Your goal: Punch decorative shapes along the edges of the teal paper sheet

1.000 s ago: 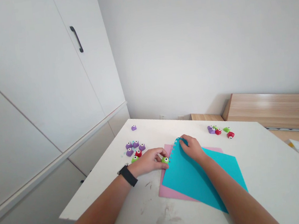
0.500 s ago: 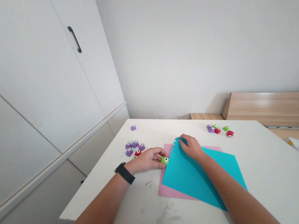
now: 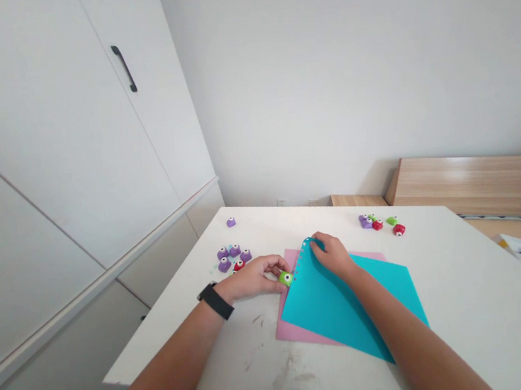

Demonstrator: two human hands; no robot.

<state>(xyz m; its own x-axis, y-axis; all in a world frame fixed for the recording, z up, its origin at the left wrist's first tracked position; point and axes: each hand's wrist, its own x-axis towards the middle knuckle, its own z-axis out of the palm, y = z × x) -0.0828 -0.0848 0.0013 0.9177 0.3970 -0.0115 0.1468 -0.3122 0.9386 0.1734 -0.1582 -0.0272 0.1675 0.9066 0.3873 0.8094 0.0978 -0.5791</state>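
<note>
My left hand (image 3: pixel 252 279) grips a small green craft paper punch (image 3: pixel 285 278), which sits on the edge of a teal card sheet (image 3: pixel 340 305). A row of small punched holes runs along that edge. My right hand (image 3: pixel 332 256) pinches the sheet's top corner and holds it slightly raised. A pink paper sheet (image 3: pixel 290 324) lies beneath, partly hidden. Near my left hand stands a cluster of purple punches (image 3: pixel 225 264) with a red punch (image 3: pixel 239 264). A black wristband (image 3: pixel 215 302) circles my left wrist.
More small punches (image 3: pixel 378 222) in purple, green and red stand at the far side of the white table (image 3: pixel 466 290). Another purple punch (image 3: pixel 230 222) sits near the back corner. White cabinets (image 3: pixel 69 149) rise on the left, with wooden boards (image 3: pixel 477 184) behind the table.
The view has drifted slightly, shifting the scene a little left. Both hands keep the same hold on the punch and the teal sheet.
</note>
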